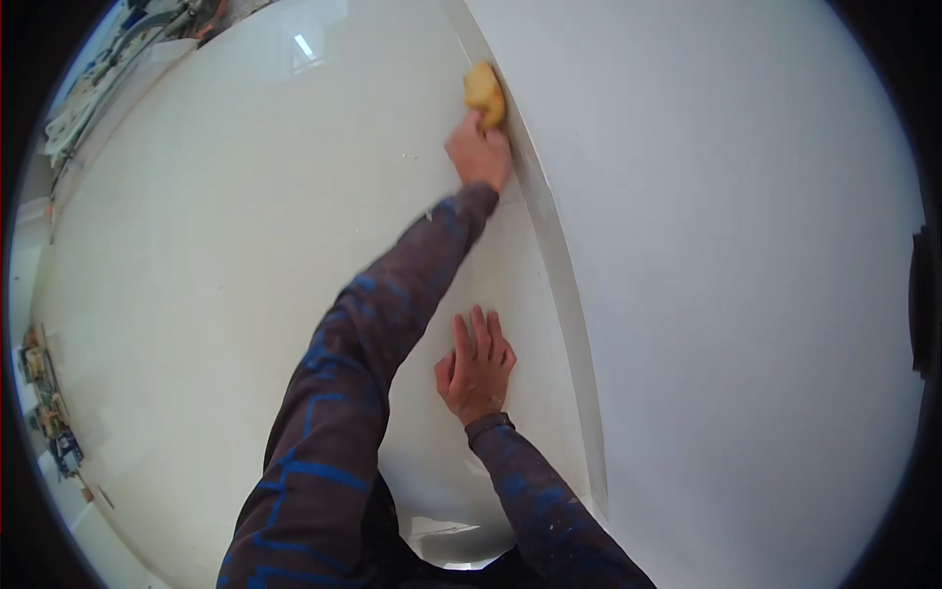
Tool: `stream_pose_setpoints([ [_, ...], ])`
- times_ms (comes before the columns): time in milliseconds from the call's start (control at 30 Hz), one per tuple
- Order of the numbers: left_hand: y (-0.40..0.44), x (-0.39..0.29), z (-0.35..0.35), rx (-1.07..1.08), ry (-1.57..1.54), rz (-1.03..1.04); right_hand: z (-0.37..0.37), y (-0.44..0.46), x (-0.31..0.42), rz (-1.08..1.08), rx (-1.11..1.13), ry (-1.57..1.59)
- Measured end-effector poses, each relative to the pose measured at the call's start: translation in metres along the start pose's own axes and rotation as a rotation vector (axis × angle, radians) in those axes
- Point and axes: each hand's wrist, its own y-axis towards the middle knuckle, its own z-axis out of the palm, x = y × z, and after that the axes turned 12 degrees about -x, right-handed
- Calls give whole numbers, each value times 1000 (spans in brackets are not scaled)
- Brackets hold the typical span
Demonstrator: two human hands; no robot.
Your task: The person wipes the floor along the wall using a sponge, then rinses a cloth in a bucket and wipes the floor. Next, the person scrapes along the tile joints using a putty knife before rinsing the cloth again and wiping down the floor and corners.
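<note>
Left hand [480, 155] clamped on a yellow sponge [483, 86], beside the baseboard [571, 304]. Right hand [478, 375] rests fingers apart on glossy floor [196, 294], apparently bracing the reach.

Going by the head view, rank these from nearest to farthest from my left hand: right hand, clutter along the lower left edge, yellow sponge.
1. Yellow sponge: held in the left hand, toward the top.
2. Right hand: lower down, near the middle.
3. Clutter: farthest, along the lower left edge.
</note>
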Motion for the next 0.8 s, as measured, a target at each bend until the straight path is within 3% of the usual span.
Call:
stream_pose_setpoints([
  [67,-50,-13,-46,146,-17,9,-1,0,0,8,-8,9],
  [133,-94,-15,-98,438,-63,-80,1,-4,1,16,-19,12],
  [200,-113,-43,-147,632,-99,-221,4,-8,-2,93,233,-106],
  [267,-101,-33,-148,409,-149,-329,-1,0,-1,73,113,-40],
  [333,-36,-16,-108,131,-145,-209,-5,1,3,51,14,34],
  [367,7,-4,-77,41,-154,-256,-6,1,4,43,-6,40],
  [433,90,17,-2,-163,-98,-69,-5,6,4,30,-42,43],
  [567,157,12,75,-125,95,-104,0,6,1,23,-11,48],
  [633,147,2,67,-24,188,-122,-2,7,3,26,-14,22],
  [733,104,20,31,80,234,174,-5,8,6,18,-34,15],
  [800,65,11,-13,267,143,223,-8,9,8,11,-30,12],
])
